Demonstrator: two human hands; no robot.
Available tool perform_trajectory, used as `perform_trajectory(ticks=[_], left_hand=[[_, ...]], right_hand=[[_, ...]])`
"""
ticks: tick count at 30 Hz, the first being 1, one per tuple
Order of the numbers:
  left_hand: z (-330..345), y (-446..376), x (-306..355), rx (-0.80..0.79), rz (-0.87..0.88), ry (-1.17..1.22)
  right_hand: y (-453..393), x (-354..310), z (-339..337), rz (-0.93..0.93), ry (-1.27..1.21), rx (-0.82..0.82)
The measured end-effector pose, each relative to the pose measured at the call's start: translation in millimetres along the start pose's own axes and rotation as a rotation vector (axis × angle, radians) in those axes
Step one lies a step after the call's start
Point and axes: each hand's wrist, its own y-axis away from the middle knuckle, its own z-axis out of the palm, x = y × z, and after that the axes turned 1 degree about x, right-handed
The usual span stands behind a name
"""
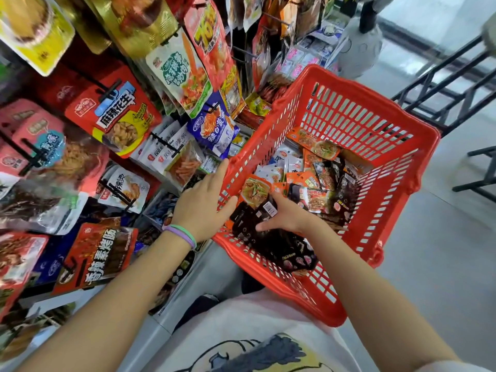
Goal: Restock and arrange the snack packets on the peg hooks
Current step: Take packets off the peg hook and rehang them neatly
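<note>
A red plastic basket stands at centre right, holding several snack packets in orange, white and black. Inside it, my right hand grips a stack of black snack packets near the basket's near wall. My left hand rests against the basket's left rim with straight fingers, a purple and green band on the wrist. To the left, a rack of peg hooks carries hanging snack packets, among them a red peanut packet and a blue packet.
A black metal frame stands behind the basket at the right. Grey floor lies right of the basket. A low grey shelf edge runs under the peg rack. A grey vase stands at the top.
</note>
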Motion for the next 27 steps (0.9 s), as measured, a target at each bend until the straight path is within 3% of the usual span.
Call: perform_trajectory(ticks=[5, 13, 16, 19, 22, 27], left_hand=[[2.0, 0.4, -2.5, 0.009, 0.006, 0.01], [-2.7, 0.6, 2.8, -0.021, -0.04, 0.039], [-11.8, -0.1, 17.7, 0.103, -0.004, 0.15], [-19.6, -4.5, 41.0, 0.169, -0.098, 0.459], [-24.9, -14.7, 53.9, 0.038, -0.326, 0.963], [-22.7, -21.4, 74.8, -0.137, -0.372, 1.33]], right_hand=[[-2.6, 1.5, -5.1, -0.03, 0.051, 0.071], [26.2, -15.1, -39.8, -0.137, -0.346, 0.22], [42.7, -29.9, -47.8, -0.208, -0.43, 0.243], [55.3, -36.2, -51.8, -0.287, -0.603, 0.239], [64.3, -41.5, -53.9, -0.326, -0.772, 0.242], [69.5, -47.4, -49.2, -0.374, -0.96, 0.348]])
